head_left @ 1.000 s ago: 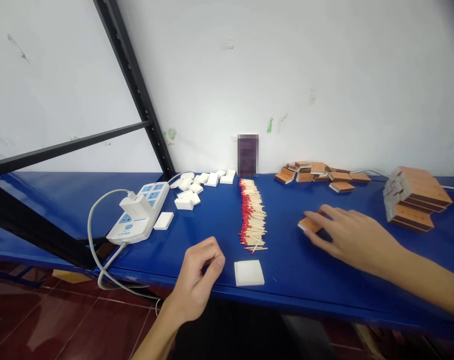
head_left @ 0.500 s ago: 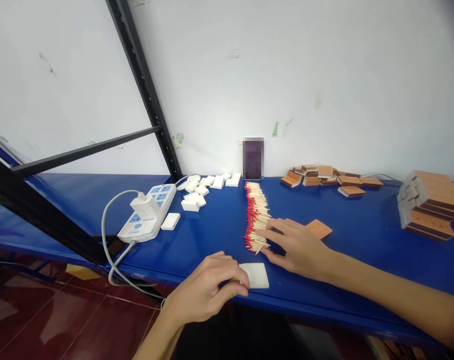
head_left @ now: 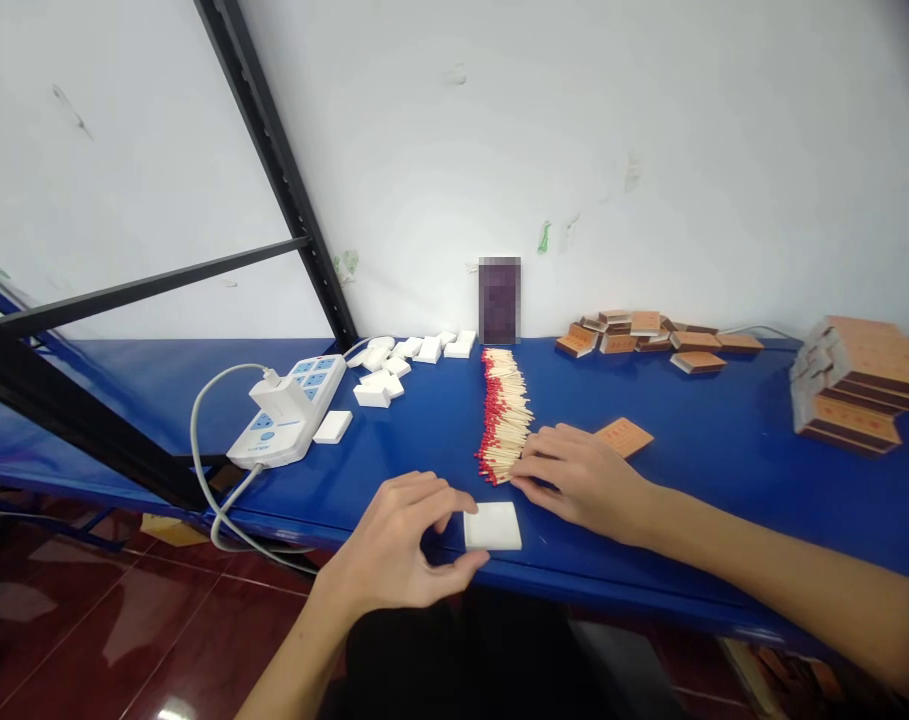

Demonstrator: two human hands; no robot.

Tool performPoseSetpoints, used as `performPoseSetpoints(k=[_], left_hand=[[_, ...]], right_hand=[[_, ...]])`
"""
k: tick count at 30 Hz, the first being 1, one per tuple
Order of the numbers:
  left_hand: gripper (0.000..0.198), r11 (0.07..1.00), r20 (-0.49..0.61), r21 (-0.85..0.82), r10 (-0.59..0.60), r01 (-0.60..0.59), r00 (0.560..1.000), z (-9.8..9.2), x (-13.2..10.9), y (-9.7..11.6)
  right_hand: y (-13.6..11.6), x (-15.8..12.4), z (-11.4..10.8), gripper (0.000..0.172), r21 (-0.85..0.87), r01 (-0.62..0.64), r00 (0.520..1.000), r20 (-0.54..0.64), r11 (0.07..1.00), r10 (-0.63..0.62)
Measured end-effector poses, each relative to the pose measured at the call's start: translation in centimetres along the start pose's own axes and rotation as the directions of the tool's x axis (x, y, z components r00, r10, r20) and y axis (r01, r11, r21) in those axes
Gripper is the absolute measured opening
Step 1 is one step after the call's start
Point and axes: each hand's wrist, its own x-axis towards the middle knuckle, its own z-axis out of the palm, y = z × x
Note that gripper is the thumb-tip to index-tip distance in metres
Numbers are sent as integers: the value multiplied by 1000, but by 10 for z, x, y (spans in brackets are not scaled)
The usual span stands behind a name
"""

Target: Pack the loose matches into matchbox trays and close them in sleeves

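Observation:
A long row of red-tipped matches [head_left: 505, 410] lies on the blue tabletop. My right hand [head_left: 574, 478] is at the row's near right side, its thumb and forefinger closed on matches at the near end. How many they hold is hidden. In front of the row lies a shallow white matchbox tray [head_left: 494, 527], close to the table's front edge. My left hand [head_left: 409, 545] stands at the tray's left end, thumb and forefinger spread to either side of it, the other fingers curled. Behind my right hand is a flat orange matchbox sleeve [head_left: 625, 437].
Several white trays [head_left: 428, 348] lie at the back left, near a power strip [head_left: 289, 430] with a plugged-in charger and cable. Orange matchboxes [head_left: 645, 325] are heaped at the back right, with a bigger stack [head_left: 866, 375] at far right. A black metal upright [head_left: 274, 150] stands left.
My left thumb and forefinger have spread apart at the tray's left end. My right fingertips have drawn together at the near end of the match row. The whole view has shifted slightly.

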Motion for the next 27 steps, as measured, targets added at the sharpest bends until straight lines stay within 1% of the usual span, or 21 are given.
performPoseSetpoints(k=[3, 5, 6, 10, 12, 16, 19, 21, 24, 27], left_hand=[[29, 995, 63, 45, -89, 87, 994, 0, 3, 1], [39, 990, 97, 70, -128, 122, 987, 1, 5, 2], [40, 988, 111, 84, -138, 129, 984, 1, 5, 3], [29, 987, 164, 105, -137, 121, 977, 4, 5, 3], [31, 989, 180, 98, -130, 113, 975, 5, 4, 3], [36, 986, 175, 118, -140, 120, 975, 2, 2, 2], [35, 983, 183, 124, -158, 137, 970, -6, 2, 4], [35, 984, 183, 100, -164, 148, 969, -9, 2, 4], [35, 990, 194, 36, -143, 138, 971, -6, 3, 5], [34, 995, 184, -7, -99, 102, 978, 4, 3, 6]], right_hand=[[-6, -1, -2, 26, -23, 34, 999, -12, 999, -34], [-9, -1, -3, 27, -28, 46, 998, -31, 999, -46], [-11, -1, -3, 27, -23, 45, 998, -37, 999, -46], [-13, 0, -7, 23, 41, -6, 1000, -27, 999, 7], [-12, -1, -9, 21, 77, -52, 999, -9, 996, 53], [-10, -4, -11, 19, 159, -145, 989, 58, 977, 137], [-10, -5, -14, 20, 236, -164, 984, 104, 958, 143], [-11, -4, -15, 20, 272, -176, 978, 159, 946, 136], [-12, -3, -14, 20, 289, -210, 958, 250, 934, 137], [-13, -3, -10, 22, 276, -216, 957, 250, 936, 147]])
